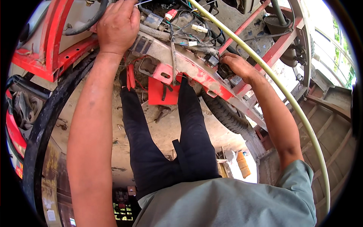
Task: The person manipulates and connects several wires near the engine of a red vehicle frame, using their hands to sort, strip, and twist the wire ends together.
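My left hand [119,26] is at the top, fingers curled over beside the red frame. What lies in its grip is hidden; a thin white strip [143,2] shows by the fingertips. On the right, my right hand [238,66] reaches over the dusty red chassis rail [189,64], fingers bent around a dark part I cannot make out. Close to its fingertips sits a small black box-shaped component [211,59]. Between the hands runs a wiring harness [162,34] with corrugated sleeve, loose wires, a white connector [199,28] and a red connector [171,14].
A long yellowish hose [261,62] arcs across the right side. Below the rail are a red-handled tool [131,77], a red panel [157,92] and a tyre [225,113]. A black curved bar [45,125] stands left. Wooden pieces and an orange-brown package [243,165] lie behind my legs.
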Available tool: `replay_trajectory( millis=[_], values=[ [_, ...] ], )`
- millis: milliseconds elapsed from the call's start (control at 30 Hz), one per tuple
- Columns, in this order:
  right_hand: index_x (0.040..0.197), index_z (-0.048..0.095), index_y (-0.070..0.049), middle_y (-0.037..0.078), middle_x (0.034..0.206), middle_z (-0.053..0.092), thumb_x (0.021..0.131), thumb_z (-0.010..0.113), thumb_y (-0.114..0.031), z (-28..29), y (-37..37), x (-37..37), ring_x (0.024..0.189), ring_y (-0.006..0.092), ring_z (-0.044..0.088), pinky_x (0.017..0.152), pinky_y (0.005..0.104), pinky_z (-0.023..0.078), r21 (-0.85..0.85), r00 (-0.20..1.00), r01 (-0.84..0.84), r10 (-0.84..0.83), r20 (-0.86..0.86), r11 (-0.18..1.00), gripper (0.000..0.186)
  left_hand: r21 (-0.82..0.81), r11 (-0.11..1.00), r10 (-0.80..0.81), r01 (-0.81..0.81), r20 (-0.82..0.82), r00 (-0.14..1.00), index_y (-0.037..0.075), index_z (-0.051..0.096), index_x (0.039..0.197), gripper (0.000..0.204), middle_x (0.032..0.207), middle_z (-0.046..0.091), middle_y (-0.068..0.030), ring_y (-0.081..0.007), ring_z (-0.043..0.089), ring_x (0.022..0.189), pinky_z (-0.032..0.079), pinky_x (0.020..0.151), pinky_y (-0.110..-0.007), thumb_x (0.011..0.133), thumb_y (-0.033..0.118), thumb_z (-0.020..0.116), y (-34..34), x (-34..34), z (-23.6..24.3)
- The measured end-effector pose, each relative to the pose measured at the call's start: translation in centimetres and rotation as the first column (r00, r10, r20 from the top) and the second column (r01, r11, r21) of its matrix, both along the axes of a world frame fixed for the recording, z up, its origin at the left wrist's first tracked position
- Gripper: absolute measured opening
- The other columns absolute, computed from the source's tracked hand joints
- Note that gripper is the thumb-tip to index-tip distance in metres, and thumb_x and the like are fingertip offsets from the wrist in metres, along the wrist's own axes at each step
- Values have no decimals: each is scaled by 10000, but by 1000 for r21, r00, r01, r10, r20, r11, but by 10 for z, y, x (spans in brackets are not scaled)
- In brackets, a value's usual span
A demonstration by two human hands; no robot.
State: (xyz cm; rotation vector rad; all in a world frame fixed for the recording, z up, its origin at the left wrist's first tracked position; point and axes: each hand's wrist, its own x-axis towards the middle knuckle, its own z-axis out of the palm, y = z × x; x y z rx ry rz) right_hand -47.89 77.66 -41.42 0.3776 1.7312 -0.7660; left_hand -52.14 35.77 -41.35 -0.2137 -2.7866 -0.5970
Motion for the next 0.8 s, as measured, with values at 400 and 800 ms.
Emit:
replay_trajectory(
  millis=[400,800],
  values=[
    [1128,638,-145,-50,992,682,1016,706,-368,33,-25,-4,879,74,632,707,290,516,29,925,337,-337,176,941,258,21,1000,7,-7,25,1000,106,740,1090,185,985,730,-86,-317,691,946,555,825,-420,940,141,638,-4,3,-1],
    [1240,672,0,35,993,696,1022,706,-346,29,-36,-1,875,115,596,783,305,498,212,973,152,-108,-205,965,410,21,1000,5,-5,-3,1000,107,736,1076,178,946,715,-80,-312,683,912,550,799,-420,930,134,639,-2,3,1]
  ],
)
